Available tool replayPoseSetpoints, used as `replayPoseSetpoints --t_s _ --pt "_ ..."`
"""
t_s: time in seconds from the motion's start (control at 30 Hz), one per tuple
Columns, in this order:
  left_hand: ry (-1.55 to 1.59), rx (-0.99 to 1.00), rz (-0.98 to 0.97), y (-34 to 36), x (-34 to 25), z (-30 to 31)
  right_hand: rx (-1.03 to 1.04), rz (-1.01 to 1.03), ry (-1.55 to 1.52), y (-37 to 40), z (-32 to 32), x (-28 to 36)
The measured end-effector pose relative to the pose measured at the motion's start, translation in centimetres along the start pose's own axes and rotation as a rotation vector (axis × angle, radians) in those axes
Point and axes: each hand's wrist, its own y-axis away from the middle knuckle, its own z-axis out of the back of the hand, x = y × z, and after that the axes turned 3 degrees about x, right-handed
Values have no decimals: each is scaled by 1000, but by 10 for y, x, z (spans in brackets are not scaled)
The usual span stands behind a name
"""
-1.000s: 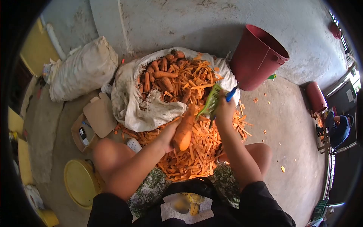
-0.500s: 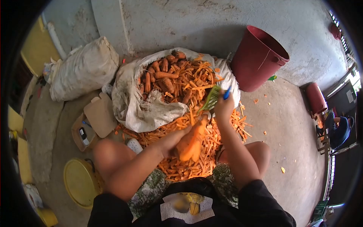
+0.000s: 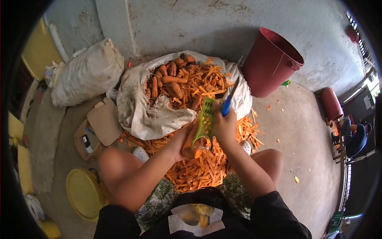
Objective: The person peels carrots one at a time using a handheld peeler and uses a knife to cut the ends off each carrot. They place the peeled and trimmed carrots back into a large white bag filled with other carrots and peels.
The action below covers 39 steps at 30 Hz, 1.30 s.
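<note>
My left hand (image 3: 178, 144) is wrapped around a partly peeled orange carrot (image 3: 189, 150), in front of my lap. A green peeler (image 3: 206, 118) with a perforated body is gripped in my right hand (image 3: 225, 126), its lower end at the carrot. The same hand also holds a knife with a blue handle (image 3: 226, 107), its blade pointing up and away. Below both hands lies a heap of carrot peelings (image 3: 199, 173). Just beyond, an opened white woven sack (image 3: 137, 121) holds whole carrots (image 3: 174, 79) and more peelings.
A tall red bin (image 3: 264, 65) stands against the wall, right of the sack. On the left are a full, closed sack (image 3: 89, 73), a cardboard box (image 3: 105, 123) and a yellow-lidded bucket (image 3: 82, 194). Another person (image 3: 356, 139) sits at the far right.
My right hand has brought the peeler back and down onto the carrot, moving slightly left. The carrot has tilted more upright in my left hand.
</note>
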Motion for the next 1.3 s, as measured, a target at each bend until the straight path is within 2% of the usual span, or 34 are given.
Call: replayPoseSetpoints --t_s 0.07,0.17,0.23,0.27,0.33,0.37,0.4,0.47,0.53,0.57,0.6,0.67,0.7,0.73,0.83,0.9,0.93,0.97,1.0,1.03,1.07,1.13,1.2,1.23,1.3 --pt "3 -33 5 3 -1 -8 19 7 142 8 -6 -5" --pt "-85 -92 42 5 0 -7 4 27 196 4 -8 -23" --pt "-259 -40 117 9 -1 -5 -116 -55 166 -12 -2 -29" --pt "-260 -41 116 13 -2 -9 -218 -31 324 -26 11 -37" --pt "-432 -76 262 28 -5 -28 -447 24 521 -64 44 -63" --pt "-505 -26 269 31 -6 -29 -576 143 529 -72 56 -62" --pt "-506 -26 270 31 -5 -30 -614 68 456 -79 71 -65" --pt "-472 -142 296 29 -5 -31 -582 67 317 -93 89 -83" --pt "-468 -103 241 28 -6 -27 -398 7 124 -62 60 -35" --pt "-376 -70 218 24 -6 -21 -292 17 -9 -58 49 -49" --pt "-288 -38 195 19 -6 -16 -216 -59 -98 -34 27 -18" --pt "-273 -13 197 9 -4 -8 -50 -85 -30 -10 6 -23" --pt "-209 -61 131 5 -1 -5 5 53 79 -1 -1 -24" --pt "-146 -109 66 4 0 -9 19 97 242 9 -7 -21" --pt "-272 -119 61 4 1 -5 50 18 398 11 -8 -21" --pt "-359 -88 69 8 2 -4 -138 57 347 -11 3 -33" --pt "-398 -51 176 16 1 -12 -241 13 478 -31 17 -39" --pt "-440 -12 287 22 1 -18 -284 27 272 -47 35 -46" --pt "-445 -8 292 25 1 -24 -456 88 515 -67 55 -64" --pt "-482 -6 280 28 1 -28 -585 118 583 -85 74 -88" --pt "-520 -7 266 30 0 -29 -595 -24 410 -89 82 -86" --pt "-414 -15 259 25 1 -14 -486 -12 144 -70 68 -49" --pt "-323 -119 215 24 -6 -16 -297 -107 21 -44 42 -30" --pt "-282 -77 225 21 -6 -9 -185 -101 1 -29 30 -23" --pt "-213 -117 170 18 -5 -18 -4 -94 19 -4 10 -16"
